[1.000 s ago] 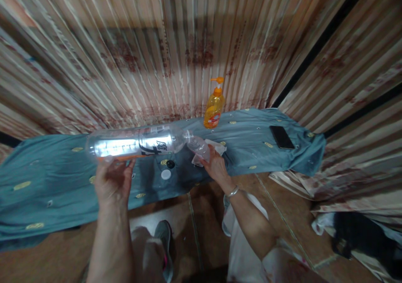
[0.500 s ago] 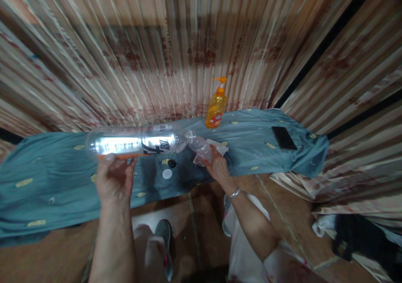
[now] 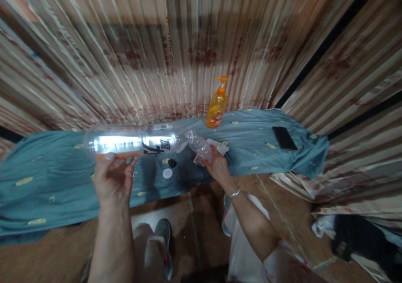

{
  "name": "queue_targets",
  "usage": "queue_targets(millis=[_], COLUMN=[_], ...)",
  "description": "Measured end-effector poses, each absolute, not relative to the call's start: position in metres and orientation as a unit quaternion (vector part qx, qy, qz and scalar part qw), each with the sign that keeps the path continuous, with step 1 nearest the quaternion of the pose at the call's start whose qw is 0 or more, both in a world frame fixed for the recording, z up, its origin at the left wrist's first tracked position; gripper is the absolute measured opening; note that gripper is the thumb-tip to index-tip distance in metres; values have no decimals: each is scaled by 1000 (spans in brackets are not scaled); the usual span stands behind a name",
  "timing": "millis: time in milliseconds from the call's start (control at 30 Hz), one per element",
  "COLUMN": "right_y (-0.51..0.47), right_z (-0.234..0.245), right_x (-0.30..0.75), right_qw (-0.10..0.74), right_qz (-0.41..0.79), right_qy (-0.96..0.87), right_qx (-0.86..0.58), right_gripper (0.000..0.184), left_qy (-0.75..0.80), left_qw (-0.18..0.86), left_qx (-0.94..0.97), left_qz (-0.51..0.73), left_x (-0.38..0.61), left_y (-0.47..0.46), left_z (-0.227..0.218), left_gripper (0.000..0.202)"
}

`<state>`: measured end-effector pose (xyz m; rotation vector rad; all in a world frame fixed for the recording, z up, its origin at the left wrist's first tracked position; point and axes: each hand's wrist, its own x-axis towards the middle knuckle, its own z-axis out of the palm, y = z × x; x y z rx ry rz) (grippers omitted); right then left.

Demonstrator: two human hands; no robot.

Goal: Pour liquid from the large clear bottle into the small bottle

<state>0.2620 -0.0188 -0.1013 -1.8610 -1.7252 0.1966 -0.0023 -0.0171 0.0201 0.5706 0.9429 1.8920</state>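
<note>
My left hand [image 3: 113, 178] grips a large clear plastic bottle [image 3: 132, 141] from below and holds it level, neck pointing right. The bottle has a label with black characters and an orange strip along its underside. My right hand [image 3: 217, 165] is closed on a small clear plastic bottle [image 3: 199, 145], tilted so its mouth meets the mouth of the big one. A white cloth or tissue [image 3: 216, 145] lies just behind that hand. Below the bottles, a white cap [image 3: 167, 173] and a small black cap [image 3: 171, 163] rest on the blue cloth [image 3: 56, 178].
An orange pump dispenser [image 3: 216, 105] stands at the back against the striped curtain. A black phone [image 3: 284, 138] lies on the blue cloth at the right. A dark bundle [image 3: 361, 239] sits on the floor at lower right. My shoe [image 3: 165, 241] shows below.
Both bottles stay mouth to mouth. The large bottle has shifted very slightly left and up; my hands have hardly moved.
</note>
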Motion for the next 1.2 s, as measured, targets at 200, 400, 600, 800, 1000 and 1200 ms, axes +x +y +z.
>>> queue_targets(millis=[200, 400, 600, 800, 1000, 1200], right_y=[-18, -19, -19, -19, -19, -19], right_z=[-103, -99, -99, -102, -102, -101], right_x=[263, 262, 261, 263, 263, 263], right_qw=[291, 293, 281, 292, 290, 286], right_qz=[70, 79, 80, 69, 75, 70], right_qy=[-649, -646, -642, -653, -651, -652], right_qx=[-699, -700, -709, -696, -698, -698], right_gripper=[53, 51, 51, 53, 52, 51], left_qy=[385, 389, 384, 384, 379, 389], left_qw=[456, 452, 451, 453, 451, 452], left_qx=[236, 228, 244, 246, 250, 253], left_qz=[767, 769, 768, 766, 768, 762], left_x=[-3, -2, -2, -3, -2, -3], left_y=[-19, -19, -20, -19, -19, -19], left_z=[21, 23, 24, 22, 21, 23], left_gripper=[32, 32, 31, 30, 28, 30])
